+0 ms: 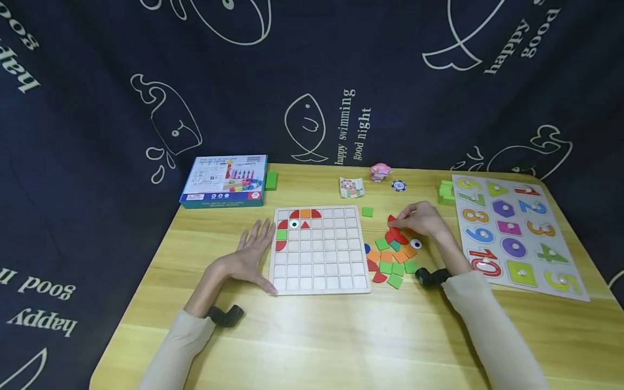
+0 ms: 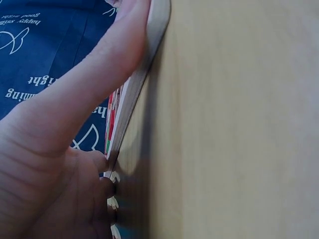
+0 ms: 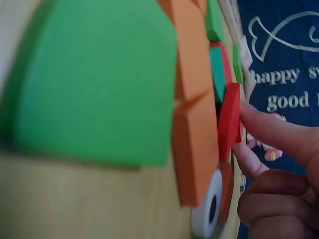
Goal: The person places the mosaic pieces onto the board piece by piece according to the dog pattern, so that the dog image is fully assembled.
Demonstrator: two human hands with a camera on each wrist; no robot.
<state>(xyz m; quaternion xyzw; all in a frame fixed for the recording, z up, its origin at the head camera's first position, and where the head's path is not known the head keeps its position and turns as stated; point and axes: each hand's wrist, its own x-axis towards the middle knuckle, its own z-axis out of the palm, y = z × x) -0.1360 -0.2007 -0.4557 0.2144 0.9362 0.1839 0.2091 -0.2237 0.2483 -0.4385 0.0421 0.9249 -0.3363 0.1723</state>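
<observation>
A square wooden grid board (image 1: 319,260) lies on the table, with red, orange and green pieces and a white eye disc (image 1: 294,223) in its upper left cells. My left hand (image 1: 248,257) rests along the board's left side, fingers spread and thumb at the lower left corner. In the left wrist view the thumb (image 2: 94,74) lies against the board's edge (image 2: 134,84). My right hand (image 1: 421,218) pinches a red piece (image 1: 391,220) between thumb and fingertips, right over the loose pile. Other red pieces (image 1: 397,237) lie just below it.
Loose green (image 1: 398,269) and orange tiles (image 1: 404,253) and another eye disc (image 1: 416,244) lie right of the board. A number puzzle board (image 1: 521,238) is at far right. Behind are a box (image 1: 224,181), a pattern card (image 1: 351,187), a pink figurine (image 1: 380,172) and a chip (image 1: 398,186).
</observation>
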